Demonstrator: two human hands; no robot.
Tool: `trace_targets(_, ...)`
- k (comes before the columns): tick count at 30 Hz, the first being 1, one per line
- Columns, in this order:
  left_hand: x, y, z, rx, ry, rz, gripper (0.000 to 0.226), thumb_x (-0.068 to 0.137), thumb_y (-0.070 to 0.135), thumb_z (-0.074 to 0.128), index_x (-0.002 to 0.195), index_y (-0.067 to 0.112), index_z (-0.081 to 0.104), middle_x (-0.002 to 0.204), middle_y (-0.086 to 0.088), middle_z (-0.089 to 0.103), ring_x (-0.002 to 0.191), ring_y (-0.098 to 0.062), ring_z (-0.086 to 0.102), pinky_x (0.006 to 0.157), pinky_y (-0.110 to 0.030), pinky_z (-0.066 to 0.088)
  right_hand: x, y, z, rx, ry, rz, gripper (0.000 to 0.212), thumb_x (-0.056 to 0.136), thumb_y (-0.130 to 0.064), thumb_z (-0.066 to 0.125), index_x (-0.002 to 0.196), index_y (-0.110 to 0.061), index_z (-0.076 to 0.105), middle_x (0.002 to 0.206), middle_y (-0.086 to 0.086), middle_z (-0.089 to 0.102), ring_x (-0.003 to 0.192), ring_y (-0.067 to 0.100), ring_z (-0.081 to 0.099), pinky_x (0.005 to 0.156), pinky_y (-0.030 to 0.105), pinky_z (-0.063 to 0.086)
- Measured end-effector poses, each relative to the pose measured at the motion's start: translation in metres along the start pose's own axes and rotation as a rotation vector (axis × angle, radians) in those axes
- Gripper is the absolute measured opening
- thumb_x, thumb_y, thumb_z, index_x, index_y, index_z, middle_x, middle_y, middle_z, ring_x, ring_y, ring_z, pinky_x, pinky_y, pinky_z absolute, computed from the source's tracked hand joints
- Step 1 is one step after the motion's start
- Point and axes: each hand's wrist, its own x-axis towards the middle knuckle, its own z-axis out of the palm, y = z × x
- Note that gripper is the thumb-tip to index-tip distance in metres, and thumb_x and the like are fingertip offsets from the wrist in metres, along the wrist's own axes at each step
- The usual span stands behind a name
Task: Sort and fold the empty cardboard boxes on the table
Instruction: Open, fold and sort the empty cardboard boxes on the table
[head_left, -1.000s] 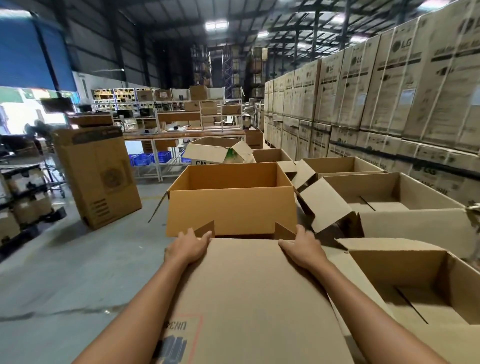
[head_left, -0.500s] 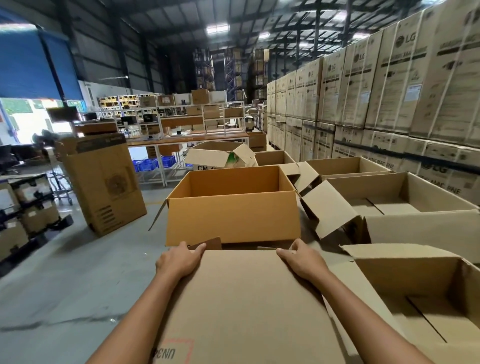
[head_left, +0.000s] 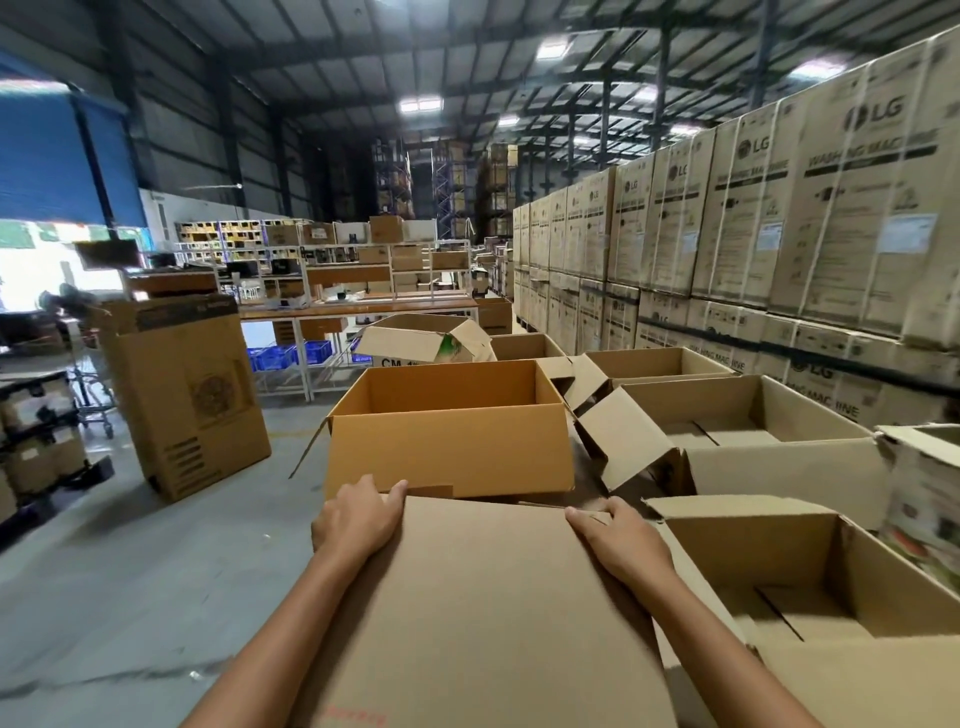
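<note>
A flattened brown cardboard box (head_left: 488, 608) lies in front of me, its far edge pointing away. My left hand (head_left: 358, 519) grips its far left corner and my right hand (head_left: 618, 545) grips its far right corner. Just beyond stands an open orange-brown box (head_left: 449, 447), empty, flaps out. More open empty boxes sit to the right: one close by (head_left: 810, 577), one further back (head_left: 748, 431), and several behind.
A tall wall of stacked LG cartons (head_left: 779, 218) runs along the right. On the grey floor at left stands a tall carton (head_left: 187, 400). Behind are workbenches with shelving (head_left: 358, 306) and blue crates (head_left: 285, 356).
The flattened box and both hands sit lower and nearer to me than before; the view has tilted up. My grip on the far corners is unchanged.
</note>
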Motion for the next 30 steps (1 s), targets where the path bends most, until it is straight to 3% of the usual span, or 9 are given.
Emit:
trace_targets(6,-0.039,0.003,-0.07,-0.15,0.179,0.029,0.06,0.095,0.066,0.037,0.127,0.019,0.055,0.122,-0.011,0.06,0.112,-0.034,0.058,0.086,-0.042,0.046,-0.054,-0.028,-0.039,0.075,0.191,-0.069,0.046,0.089,-0.07,0.051,0.094,-0.024,0.053,0.091,-0.002,0.06,0.088,0.022,0.056,0.072,0.035,0.04)
trace_targets(12,-0.077,-0.015,-0.136,-0.538,0.468,0.132,0.041,0.096,0.057,0.048,0.102,0.019,0.062,0.104,-0.007,0.064,0.093,-0.027,0.059,0.075,-0.035,0.038,-0.103,-0.076,-0.083,0.177,0.486,-0.254,0.042,0.088,-0.064,0.057,0.096,-0.023,0.056,0.086,0.0,0.058,0.082,0.025,0.05,0.069,0.033,0.038)
trace_targets(16,-0.114,-0.029,-0.134,-0.777,0.57,0.111,0.035,0.099,0.048,0.05,0.091,0.016,0.062,0.097,-0.002,0.062,0.083,-0.017,0.055,0.064,-0.027,0.035,-0.127,-0.079,-0.066,0.355,0.62,-0.341,0.048,0.085,-0.07,0.054,0.091,-0.022,0.059,0.089,-0.001,0.063,0.08,0.019,0.054,0.057,0.026,0.032)
trace_targets(20,-0.139,-0.057,-0.092,-0.867,0.547,0.018,0.032,0.099,0.045,0.053,0.086,0.016,0.059,0.1,-0.006,0.064,0.082,-0.018,0.056,0.059,-0.021,0.033,-0.145,-0.054,-0.023,0.496,0.587,-0.3,0.05,0.08,-0.066,0.05,0.086,-0.017,0.06,0.105,0.007,0.07,0.083,0.014,0.055,0.06,0.015,0.032)
trace_targets(23,-0.165,-0.08,-0.059,-0.831,0.517,-0.02,0.035,0.095,0.05,0.052,0.086,0.017,0.057,0.097,-0.004,0.063,0.079,-0.018,0.056,0.059,-0.018,0.032,-0.164,-0.029,0.012,0.472,0.566,-0.285,0.05,0.081,-0.069,0.048,0.079,-0.02,0.059,0.113,0.008,0.07,0.086,0.019,0.061,0.068,0.02,0.037)
trace_targets(26,-0.181,-0.093,-0.054,-0.823,0.538,0.001,0.022,0.098,0.034,0.057,0.087,0.015,0.057,0.097,-0.005,0.063,0.078,-0.017,0.055,0.058,-0.016,0.032,-0.176,-0.02,0.021,0.492,0.6,-0.274,0.043,0.082,-0.067,0.046,0.075,-0.025,0.055,0.12,0.006,0.07,0.091,0.025,0.068,0.075,0.028,0.042)
trace_targets(30,-0.187,-0.102,-0.065,-0.705,0.5,0.009,0.021,0.098,0.029,0.056,0.087,0.012,0.056,0.098,-0.008,0.061,0.072,-0.015,0.048,0.054,-0.019,0.028,-0.185,-0.023,0.008,0.442,0.58,-0.228,0.036,0.091,-0.05,0.056,0.083,-0.015,0.064,0.114,0.009,0.072,0.088,0.024,0.065,0.074,0.027,0.04)
